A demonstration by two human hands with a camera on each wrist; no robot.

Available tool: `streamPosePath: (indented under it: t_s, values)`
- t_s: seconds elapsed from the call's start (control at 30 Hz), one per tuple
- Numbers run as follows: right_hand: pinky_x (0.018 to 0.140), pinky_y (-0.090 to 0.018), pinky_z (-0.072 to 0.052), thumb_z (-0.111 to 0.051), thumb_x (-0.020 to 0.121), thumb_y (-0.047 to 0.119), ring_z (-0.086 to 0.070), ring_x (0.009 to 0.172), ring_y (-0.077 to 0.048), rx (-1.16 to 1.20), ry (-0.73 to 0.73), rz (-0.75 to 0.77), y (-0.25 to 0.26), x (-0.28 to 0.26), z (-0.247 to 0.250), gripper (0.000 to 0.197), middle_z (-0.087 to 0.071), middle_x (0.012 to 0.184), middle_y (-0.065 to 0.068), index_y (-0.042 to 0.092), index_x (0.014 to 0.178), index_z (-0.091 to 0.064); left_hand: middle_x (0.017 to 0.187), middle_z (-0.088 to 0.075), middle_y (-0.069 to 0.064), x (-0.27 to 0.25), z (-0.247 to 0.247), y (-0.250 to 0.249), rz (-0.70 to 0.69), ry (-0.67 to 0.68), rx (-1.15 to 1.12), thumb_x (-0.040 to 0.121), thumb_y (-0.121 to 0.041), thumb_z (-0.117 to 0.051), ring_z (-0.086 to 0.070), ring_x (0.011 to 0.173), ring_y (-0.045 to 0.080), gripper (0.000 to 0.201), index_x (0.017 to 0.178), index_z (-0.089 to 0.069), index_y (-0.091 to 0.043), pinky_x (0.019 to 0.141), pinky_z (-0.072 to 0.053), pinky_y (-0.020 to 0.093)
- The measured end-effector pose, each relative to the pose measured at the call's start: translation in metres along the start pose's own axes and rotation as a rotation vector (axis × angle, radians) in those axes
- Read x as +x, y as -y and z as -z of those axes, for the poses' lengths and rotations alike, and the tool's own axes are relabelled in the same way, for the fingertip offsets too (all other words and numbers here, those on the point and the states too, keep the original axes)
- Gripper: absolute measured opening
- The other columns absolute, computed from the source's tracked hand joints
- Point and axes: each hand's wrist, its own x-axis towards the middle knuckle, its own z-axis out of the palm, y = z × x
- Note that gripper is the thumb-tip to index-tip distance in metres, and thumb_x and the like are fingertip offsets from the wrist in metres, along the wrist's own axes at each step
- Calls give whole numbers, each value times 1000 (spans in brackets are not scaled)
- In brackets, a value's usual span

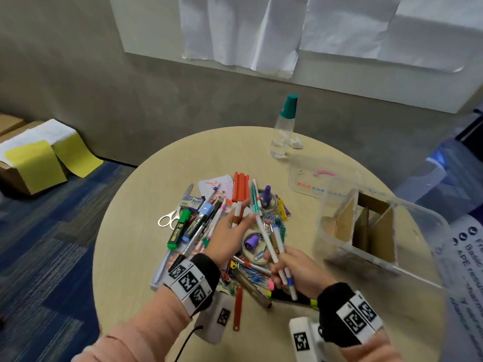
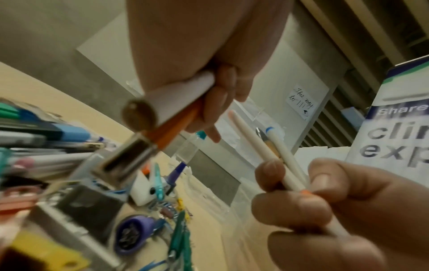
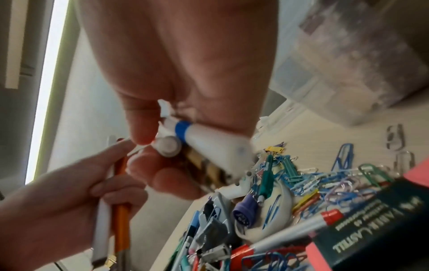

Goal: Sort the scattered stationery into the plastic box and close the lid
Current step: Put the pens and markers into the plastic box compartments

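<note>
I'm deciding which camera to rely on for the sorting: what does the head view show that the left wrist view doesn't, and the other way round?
Only the head view shows the plastic box with cardboard dividers, the scissors and the bottle. Only the left wrist view shows the handwritten wall note. Both show the left hand gripping a white pen with an orange one, and the right hand gripping white pens.

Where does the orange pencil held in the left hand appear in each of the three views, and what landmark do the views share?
Head: the orange pencil is hidden; only the white pen shows in the left hand.
Left wrist: centre, slanting beneath the white pen.
Right wrist: lower left, upright in the left hand.
Shared landmark: the purple stamp.
</note>
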Motion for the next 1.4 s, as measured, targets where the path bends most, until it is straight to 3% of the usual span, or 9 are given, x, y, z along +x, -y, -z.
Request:
streamPosePath:
  t_s: [0.2,0.3,0.4,0.5,0.77,1.03,1.2,1.33,1.4]
  values:
    - [47,-27,-41,-32,92,-1,-47,41,-19,321,17,-3,4,-17,3,14,-51,58,-7,5,95,-45,85,-67,6,8,-35,-13,31,174,117,92,-10,-54,-63,77,10,17,105,-65,-10,74,-55,24]
    - [39,-23,-39,-33,96,6,-43,38,-14,413,-21,22,12,-29,14,9,-49,56,-4,10,93,-41,66,-63,-6,13,-53,-17,43,266,124,93,-8,-52,-57,47,-7,18,108,-61,-7,46,-44,5]
    - [38,-22,-38,-35,97,11,-41,39,-10,504,-127,70,26,-41,37,13,-46,56,-1,10,103,-47,80,-67,-5,25,-68,-22,38,299,215,93,-15,-52,-60,68,-7,22,113,-60,-9,65,-41,5]
    - [41,-22,-41,-37,95,12,-43,41,-10,638,-261,134,49,-52,71,18,-48,57,-1,10,103,-54,88,-65,7,40,-85,-20,83,278,253,92,-17,-54,-62,88,14,29,117,-57,-2,86,-42,22]
    - [65,-37,-42,-34,98,7,-50,69,-19,661,-607,87,101,-50,153,18,-50,79,-8,9,86,-48,86,-57,10,61,-123,-14,102,210,461,89,-28,-58,-54,80,22,25,104,-53,-10,70,-38,28]
    - [70,-39,-41,-30,94,-7,-46,66,-20,260,-671,-172,94,-1,167,25,-47,78,-11,4,81,-47,99,-58,6,65,-134,-12,123,150,481,89,-24,-59,-54,91,20,33,117,-58,-8,77,-38,25]
    - [86,-43,-44,-31,92,-8,-52,81,-27,266,-653,-222,85,6,171,25,-51,107,-17,4,99,-52,99,-58,5,66,-133,-11,133,148,501,89,-27,-59,-54,92,20,33,117,-58,-10,79,-38,26]
    - [66,-37,-49,-29,91,-8,-55,71,-27,320,-590,-237,87,4,167,31,-59,84,-13,6,94,-57,98,-57,4,66,-134,-10,135,136,507,89,-27,-59,-53,88,18,32,117,-58,-11,75,-37,23]
    - [81,-41,-48,-31,92,-7,-57,84,-30,311,-573,-243,89,2,164,31,-59,88,-15,6,97,-58,98,-57,4,66,-134,-10,142,128,506,89,-27,-59,-53,88,18,33,117,-58,-10,76,-37,23]
